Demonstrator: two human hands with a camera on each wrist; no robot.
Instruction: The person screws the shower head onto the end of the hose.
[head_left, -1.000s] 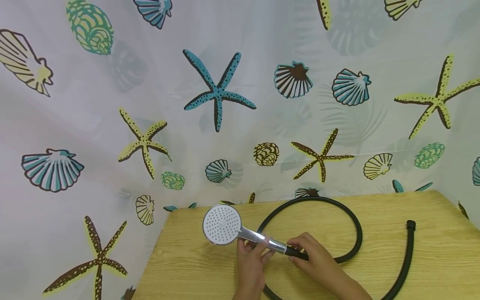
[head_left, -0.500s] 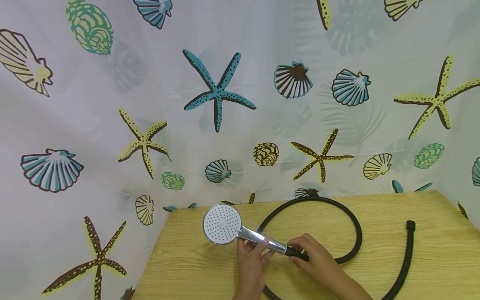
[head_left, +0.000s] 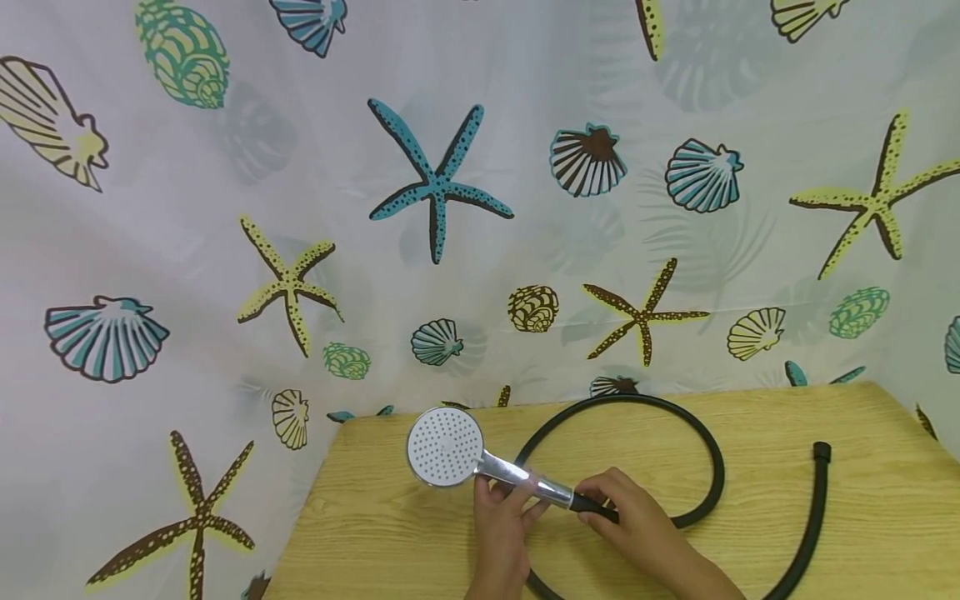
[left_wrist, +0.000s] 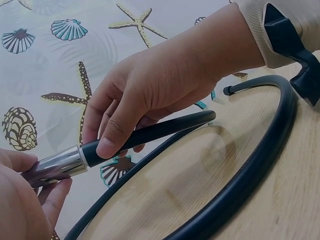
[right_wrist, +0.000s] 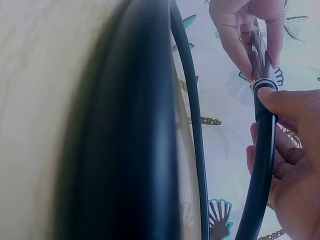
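Observation:
A chrome shower head [head_left: 446, 447] with a white perforated face points up over the table's left part. My left hand [head_left: 501, 533] grips its silver handle [left_wrist: 57, 165] between thumb and fingers. At the handle's lower end the black shower hose [right_wrist: 262, 165] meets the chrome rim, with its end collar against it. My right hand [head_left: 637, 525] pinches that collar, thumb on one side and fingers on the other, as the right wrist view shows. Whether the threads inside are engaged is hidden.
The hose loops across the wooden table [head_left: 375, 533]. Its free end, a black nut [head_left: 822, 451], lies at the right. Behind and at both sides hangs a white curtain [head_left: 495, 250] printed with shells and starfish.
Both hands, the shower head and the hose stay practically in place across the head frames; the view shifts only very slightly.

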